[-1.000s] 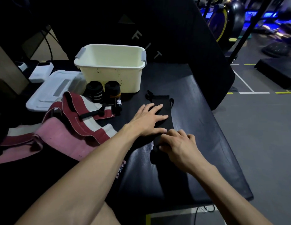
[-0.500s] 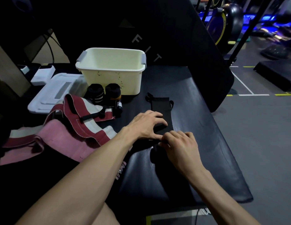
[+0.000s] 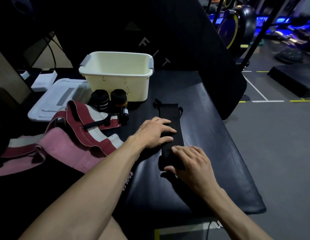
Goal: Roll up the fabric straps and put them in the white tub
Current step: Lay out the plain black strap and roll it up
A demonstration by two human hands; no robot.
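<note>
Head view only. The black strap point(image 3: 169, 122) lies flat and lengthwise down the middle of the dark padded surface point(image 3: 211, 139), its far looped end toward the white tub point(image 3: 116, 78), which stands near the far left corner of the surface and looks empty from here. The left hand point(image 3: 155, 132) rests palm-down on the strap's middle, fingers straight and spread, pressing it flat, not curled on anything. The right hand point(image 3: 190, 161) sits at the near end, thumb and fingertips bent round the start of a small roll and pinching it.

Step in hand, as judged: starting the roll at the near end. To do it well, the first turn likely needs to be tight and square to the strap's edges, or the roll will cone out sideways. The left hand should hold the strap taut and slide back toward the tub as the roll advances. The fabric looks soft, so a loose grip may let it spring open; the looped end should finish on the outside to close it.

Two rolled black straps point(image 3: 109, 99) stand just in front of the tub, not in it. A red, white and pink strap pile point(image 3: 78, 135) lies unrolled toward the left edge, beside a white lid point(image 3: 52, 101).
</note>
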